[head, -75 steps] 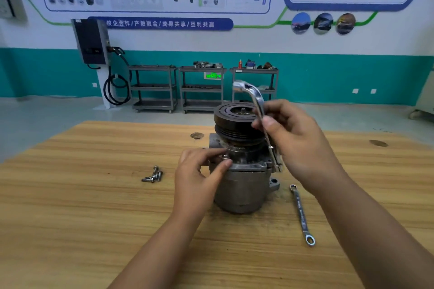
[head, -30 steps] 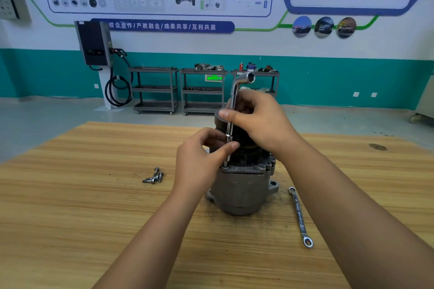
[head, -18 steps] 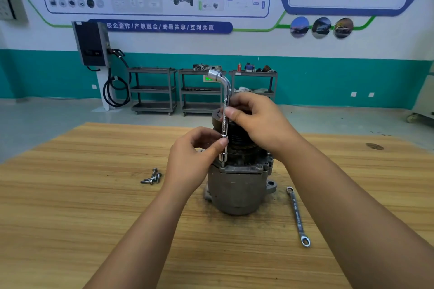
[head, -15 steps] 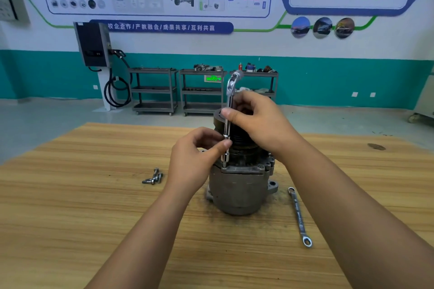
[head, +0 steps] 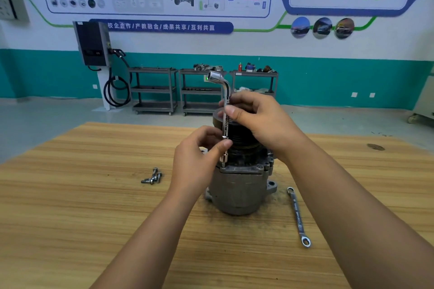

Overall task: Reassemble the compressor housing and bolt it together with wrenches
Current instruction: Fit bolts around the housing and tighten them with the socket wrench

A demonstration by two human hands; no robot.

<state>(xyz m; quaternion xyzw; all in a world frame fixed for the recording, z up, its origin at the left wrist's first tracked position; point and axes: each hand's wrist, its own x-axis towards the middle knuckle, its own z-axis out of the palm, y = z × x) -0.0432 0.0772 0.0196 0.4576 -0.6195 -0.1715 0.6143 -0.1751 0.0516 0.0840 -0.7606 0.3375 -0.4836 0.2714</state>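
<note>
Compressor housing [head: 237, 190] stands upright at the centre of the table [head: 94, 218], halves mated. Both hands pinch the L-shaped socket wrench [head: 225, 124], which stands upright on the housing flange: right hand [head: 263, 119] high, left hand [head: 197, 159] low. Loose bolts [head: 152, 177] lie to the left, unfitted; bolting is judged partway.

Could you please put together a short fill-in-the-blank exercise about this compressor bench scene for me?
1. The right hand and the left hand both hold the L-shaped socket wrench, which stands ____ on the compressor.
2. The loose bolts lie on the table to the ____ of the compressor.
3. The ring spanner lies flat on the table to the ____ of the compressor.
Missing words: upright; left; right.
</note>
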